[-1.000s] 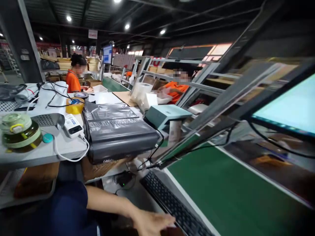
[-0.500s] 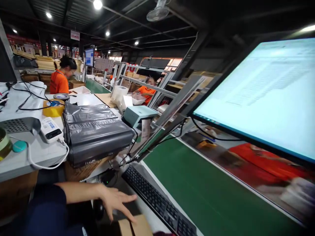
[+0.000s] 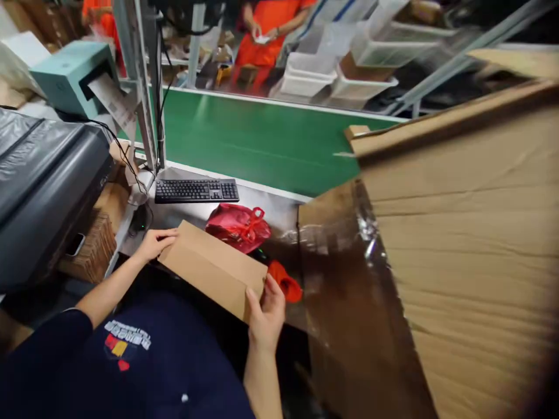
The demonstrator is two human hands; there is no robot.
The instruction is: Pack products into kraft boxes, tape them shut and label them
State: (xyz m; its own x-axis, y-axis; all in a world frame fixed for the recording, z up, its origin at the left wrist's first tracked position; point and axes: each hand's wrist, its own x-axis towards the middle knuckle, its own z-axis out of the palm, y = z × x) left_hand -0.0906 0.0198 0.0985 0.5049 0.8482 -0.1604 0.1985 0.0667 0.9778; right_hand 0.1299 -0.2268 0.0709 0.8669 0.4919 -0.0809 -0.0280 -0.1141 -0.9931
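A folded flat cardboard carton [image 3: 213, 269] is held up in front of my body, over the near edge of the desk. My left hand [image 3: 156, 243] pinches its left corner, thumb and fingers closed on the edge. At the opposite end my right hand [image 3: 267, 311] grips it, with the thumb on the near face. Just behind the carton lies a tied red plastic bag [image 3: 238, 226]. A red-orange rolled item [image 3: 285, 281] sits close beyond my right hand; its kind is unclear.
Behind the bag is a black keyboard [image 3: 196, 191], then a green conveyor belt [image 3: 253, 139]. Large cardboard [image 3: 471, 250] walls off the right. Grey plastic mailers [image 3: 48, 180] and a teal label printer [image 3: 74, 73] stand left. A co-worker in orange [image 3: 266, 35] is across the belt.
My view has swung right and down. My left hand, spread above the desk before, now grips the carton. My right hand has come into view, holding the carton's other end.
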